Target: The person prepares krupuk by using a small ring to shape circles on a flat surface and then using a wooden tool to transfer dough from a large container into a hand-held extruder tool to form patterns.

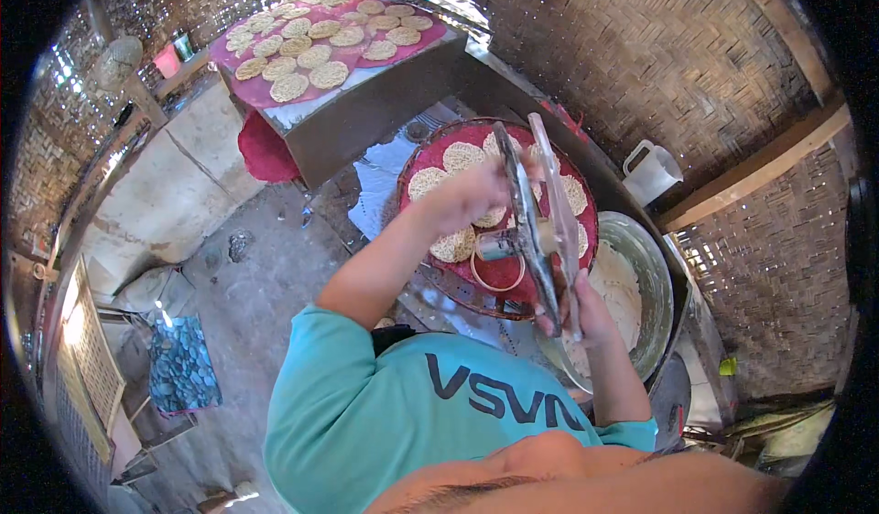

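A hand press [525, 229] with two long bars and a metal cylinder between them is held upright over a round tray [496, 315] lined with magenta cloth. My left hand [481, 188], somewhat blurred, grips the upper part of its bars; some fingers are hidden behind the dark bar. At the lower ends of the bars, my right hand [590, 311] is closed around them. Pale, round, lacy noodle-like discs [453, 245] lie on the tray. A thin ring [498, 289] shows below the cylinder. Right of the tray, a large basin [656, 308] holds pale dough [618, 291].
Many similar discs [328, 74] cover magenta cloth on a raised box-like table [364, 129] ahead. A white plastic jug [652, 174] stands beside the woven wall [693, 54]. Pink and green cups [167, 61] sit on a ledge at left. A blue pebble-patterned sheet [182, 366] lies lower left.
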Action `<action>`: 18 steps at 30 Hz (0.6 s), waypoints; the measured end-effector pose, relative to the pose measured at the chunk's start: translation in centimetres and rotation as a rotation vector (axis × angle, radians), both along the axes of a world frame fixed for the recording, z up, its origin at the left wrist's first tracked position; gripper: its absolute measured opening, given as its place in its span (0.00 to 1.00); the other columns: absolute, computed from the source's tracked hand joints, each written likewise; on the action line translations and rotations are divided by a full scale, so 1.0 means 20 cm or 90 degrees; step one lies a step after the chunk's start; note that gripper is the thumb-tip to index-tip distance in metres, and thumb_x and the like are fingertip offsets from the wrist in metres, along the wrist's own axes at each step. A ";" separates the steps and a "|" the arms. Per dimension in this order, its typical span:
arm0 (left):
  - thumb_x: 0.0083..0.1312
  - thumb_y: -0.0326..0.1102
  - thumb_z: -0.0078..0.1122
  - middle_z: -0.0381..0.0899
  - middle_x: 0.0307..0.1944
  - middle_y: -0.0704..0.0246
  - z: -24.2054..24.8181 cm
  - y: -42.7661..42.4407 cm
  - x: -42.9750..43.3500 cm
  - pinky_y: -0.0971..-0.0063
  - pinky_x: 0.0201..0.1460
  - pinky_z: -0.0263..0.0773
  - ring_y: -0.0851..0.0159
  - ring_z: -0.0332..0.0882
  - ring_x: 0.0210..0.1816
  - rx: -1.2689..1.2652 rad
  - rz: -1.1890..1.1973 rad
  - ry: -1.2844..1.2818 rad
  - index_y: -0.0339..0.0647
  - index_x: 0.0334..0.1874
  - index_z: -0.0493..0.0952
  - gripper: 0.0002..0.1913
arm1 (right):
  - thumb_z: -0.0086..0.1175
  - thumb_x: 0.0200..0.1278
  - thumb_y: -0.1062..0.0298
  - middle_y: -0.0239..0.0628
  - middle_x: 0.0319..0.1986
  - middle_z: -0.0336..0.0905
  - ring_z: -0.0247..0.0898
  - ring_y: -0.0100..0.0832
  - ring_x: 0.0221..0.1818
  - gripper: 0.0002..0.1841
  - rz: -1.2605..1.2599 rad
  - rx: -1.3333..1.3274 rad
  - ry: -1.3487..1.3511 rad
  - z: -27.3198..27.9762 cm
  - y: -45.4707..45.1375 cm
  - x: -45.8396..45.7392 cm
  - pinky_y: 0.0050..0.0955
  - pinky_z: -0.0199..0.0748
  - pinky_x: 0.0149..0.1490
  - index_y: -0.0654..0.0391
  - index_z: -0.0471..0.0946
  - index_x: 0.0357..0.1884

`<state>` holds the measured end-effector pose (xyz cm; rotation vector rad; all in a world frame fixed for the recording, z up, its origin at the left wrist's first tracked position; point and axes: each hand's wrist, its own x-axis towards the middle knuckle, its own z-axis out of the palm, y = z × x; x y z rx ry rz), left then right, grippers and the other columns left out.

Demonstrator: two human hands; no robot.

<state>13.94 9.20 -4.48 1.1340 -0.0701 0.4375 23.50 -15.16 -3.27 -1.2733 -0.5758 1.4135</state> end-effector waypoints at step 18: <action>0.58 0.69 0.37 0.60 0.13 0.74 -0.18 0.01 0.18 0.65 0.36 0.66 0.65 0.65 0.21 -0.567 -0.036 -0.141 0.46 0.41 0.69 0.31 | 0.32 0.62 0.36 0.37 0.16 0.72 0.65 0.26 0.11 0.32 0.052 -0.244 -0.287 0.07 -0.05 0.13 0.24 0.63 0.17 0.60 0.74 0.30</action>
